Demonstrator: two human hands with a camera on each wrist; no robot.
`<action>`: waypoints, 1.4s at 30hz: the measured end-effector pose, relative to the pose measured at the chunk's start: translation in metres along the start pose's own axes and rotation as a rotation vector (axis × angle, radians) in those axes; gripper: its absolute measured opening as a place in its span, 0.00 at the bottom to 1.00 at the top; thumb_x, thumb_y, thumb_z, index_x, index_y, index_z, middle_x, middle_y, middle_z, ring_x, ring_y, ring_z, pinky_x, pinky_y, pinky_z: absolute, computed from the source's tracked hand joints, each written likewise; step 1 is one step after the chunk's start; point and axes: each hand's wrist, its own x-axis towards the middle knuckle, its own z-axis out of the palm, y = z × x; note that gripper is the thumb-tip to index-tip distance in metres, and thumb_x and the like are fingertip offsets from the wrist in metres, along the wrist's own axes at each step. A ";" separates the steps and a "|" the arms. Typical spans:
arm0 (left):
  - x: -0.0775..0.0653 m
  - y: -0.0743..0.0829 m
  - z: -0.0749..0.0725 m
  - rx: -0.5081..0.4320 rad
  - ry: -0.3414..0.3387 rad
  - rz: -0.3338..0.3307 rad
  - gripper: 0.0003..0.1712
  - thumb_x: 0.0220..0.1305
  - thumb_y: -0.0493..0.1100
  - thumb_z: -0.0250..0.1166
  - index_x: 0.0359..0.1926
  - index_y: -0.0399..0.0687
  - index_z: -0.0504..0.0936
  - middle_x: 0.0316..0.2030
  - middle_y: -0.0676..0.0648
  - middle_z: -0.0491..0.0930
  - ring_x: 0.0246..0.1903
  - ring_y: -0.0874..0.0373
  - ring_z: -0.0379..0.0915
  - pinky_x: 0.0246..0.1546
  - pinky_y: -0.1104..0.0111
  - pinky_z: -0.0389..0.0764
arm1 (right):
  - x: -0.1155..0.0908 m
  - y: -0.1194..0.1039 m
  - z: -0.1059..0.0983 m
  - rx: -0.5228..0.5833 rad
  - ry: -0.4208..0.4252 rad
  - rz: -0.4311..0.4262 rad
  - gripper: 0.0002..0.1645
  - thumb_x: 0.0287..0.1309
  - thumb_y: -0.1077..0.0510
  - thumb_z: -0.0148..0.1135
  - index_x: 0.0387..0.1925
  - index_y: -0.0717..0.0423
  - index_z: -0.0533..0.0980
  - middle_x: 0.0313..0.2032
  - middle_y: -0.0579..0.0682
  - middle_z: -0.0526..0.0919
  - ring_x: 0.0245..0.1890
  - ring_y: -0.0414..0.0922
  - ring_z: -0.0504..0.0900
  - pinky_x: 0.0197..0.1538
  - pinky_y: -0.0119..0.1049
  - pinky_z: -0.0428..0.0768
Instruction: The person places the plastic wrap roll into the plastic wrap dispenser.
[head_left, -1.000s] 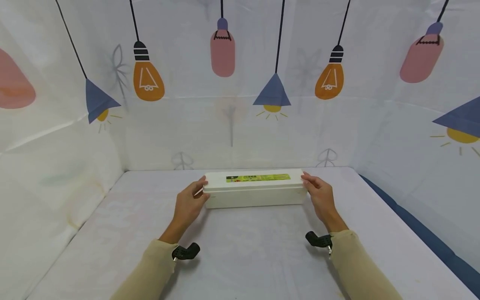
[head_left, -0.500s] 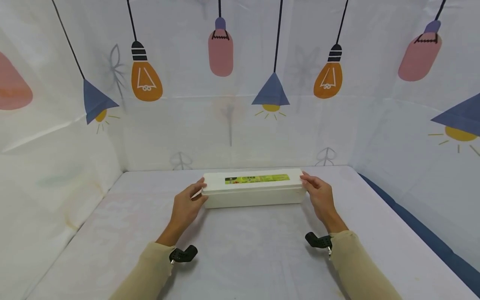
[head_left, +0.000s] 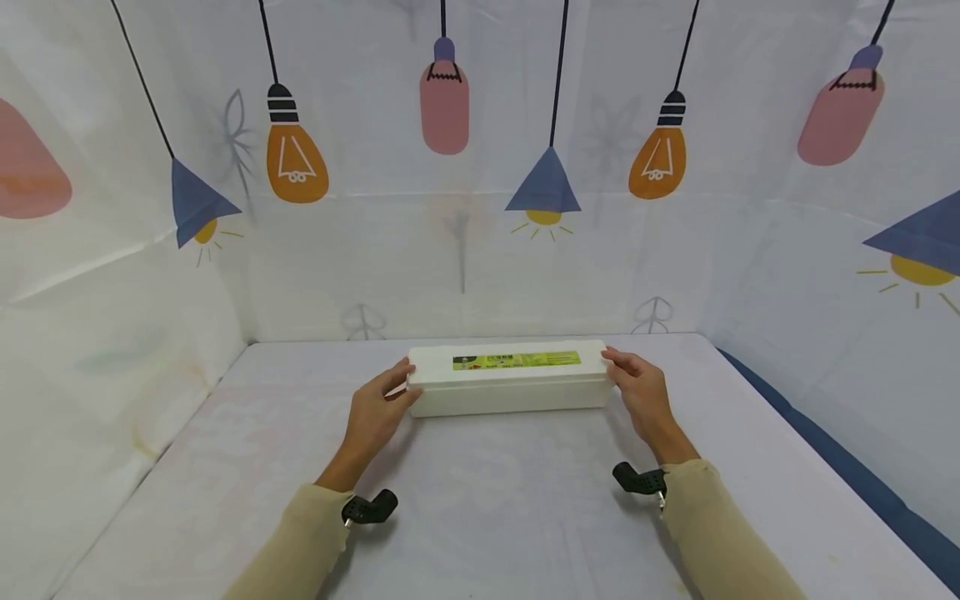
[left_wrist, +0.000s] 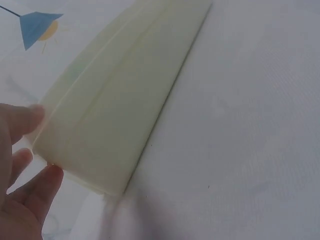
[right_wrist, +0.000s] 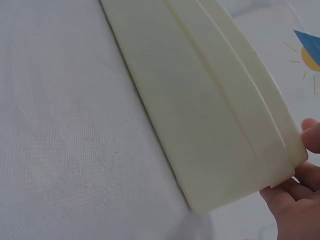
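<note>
A long, off-white lidded plastic box (head_left: 510,396) lies flat on the white table, its long side facing me. On its lid runs a yellow-green printed label (head_left: 517,361). My left hand (head_left: 378,408) holds the box's left end, fingertips at the lid edge and thumb lower at the front corner. At the opposite end, my right hand (head_left: 637,392) holds it the same way, fingers by the lid's rim. The left wrist view has the fingertips (left_wrist: 50,172) against the box end. In the right wrist view, the fingers (right_wrist: 307,180) touch the end below the lid. The lid sits on the box.
White cloth (head_left: 465,250) printed with lamps and bulbs hangs behind and at both sides. The table (head_left: 487,508) is covered in white, and dark blue fabric (head_left: 825,450) shows past its right edge. Each wrist carries a black camera mount (head_left: 371,507).
Nearly nothing differs. The view shifts slightly; both hands stay at the box's ends and the box keeps its place.
</note>
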 end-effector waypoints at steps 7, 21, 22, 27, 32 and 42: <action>0.007 0.004 -0.002 0.042 -0.005 -0.132 0.25 0.73 0.54 0.61 0.66 0.53 0.78 0.66 0.49 0.74 0.59 0.49 0.76 0.58 0.54 0.76 | 0.001 -0.003 -0.002 -0.008 -0.069 0.006 0.23 0.73 0.67 0.50 0.65 0.71 0.69 0.72 0.59 0.64 0.74 0.52 0.59 0.72 0.48 0.60; 0.044 0.004 -0.011 0.058 -0.124 -0.254 0.29 0.76 0.55 0.56 0.69 0.45 0.74 0.61 0.40 0.76 0.50 0.47 0.81 0.48 0.60 0.83 | 0.001 -0.007 -0.002 -0.040 -0.126 0.068 0.25 0.74 0.65 0.49 0.69 0.67 0.66 0.74 0.55 0.61 0.74 0.52 0.56 0.73 0.51 0.58; 0.046 0.005 -0.011 0.054 -0.124 -0.263 0.29 0.75 0.55 0.56 0.68 0.45 0.74 0.60 0.39 0.76 0.51 0.47 0.81 0.48 0.60 0.83 | 0.001 -0.007 -0.002 -0.039 -0.129 0.066 0.25 0.74 0.65 0.48 0.69 0.67 0.66 0.74 0.56 0.60 0.75 0.52 0.55 0.73 0.51 0.58; 0.052 0.008 -0.008 0.041 -0.127 -0.300 0.28 0.75 0.55 0.57 0.68 0.46 0.74 0.60 0.39 0.77 0.52 0.48 0.79 0.49 0.59 0.82 | 0.000 -0.006 -0.002 -0.045 -0.115 0.060 0.25 0.74 0.65 0.48 0.69 0.67 0.67 0.74 0.56 0.61 0.75 0.52 0.56 0.72 0.50 0.59; 0.054 0.008 -0.008 0.072 -0.172 -0.302 0.29 0.77 0.54 0.54 0.71 0.48 0.71 0.65 0.41 0.74 0.51 0.49 0.80 0.50 0.59 0.81 | 0.000 -0.004 -0.001 -0.062 -0.095 0.056 0.24 0.75 0.65 0.47 0.68 0.68 0.67 0.74 0.56 0.62 0.75 0.52 0.56 0.72 0.50 0.60; 0.056 0.008 -0.006 0.061 -0.184 -0.290 0.28 0.79 0.51 0.50 0.72 0.44 0.69 0.63 0.39 0.75 0.49 0.49 0.80 0.50 0.59 0.81 | -0.001 -0.004 -0.001 -0.086 -0.069 0.011 0.24 0.74 0.64 0.49 0.68 0.67 0.69 0.72 0.57 0.66 0.73 0.53 0.61 0.72 0.51 0.60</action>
